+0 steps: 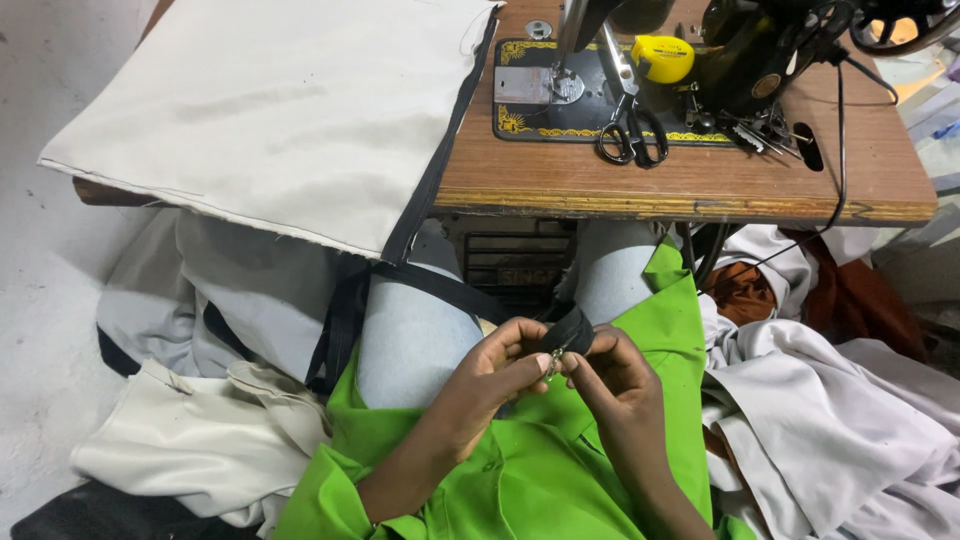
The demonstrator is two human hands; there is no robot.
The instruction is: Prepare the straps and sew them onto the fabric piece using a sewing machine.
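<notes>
Over my lap, my left hand (497,373) and my right hand (612,378) meet at the end of a black zipper tape (573,331). Both hands pinch it, and a small metal zipper slider (553,361) sits between the fingertips. The black tape runs up and left along the edge of a cream fabric panel (280,110) that lies over the left part of the wooden sewing table (690,180). A bright green garment (530,470) covers my torso and lap.
A black sewing machine (750,60) stands on the table with black scissors (632,130) and a yellow tape measure (662,57) on its base. White cloth (830,420) is piled at the right, cream and grey cloth (200,450) at the left on the floor.
</notes>
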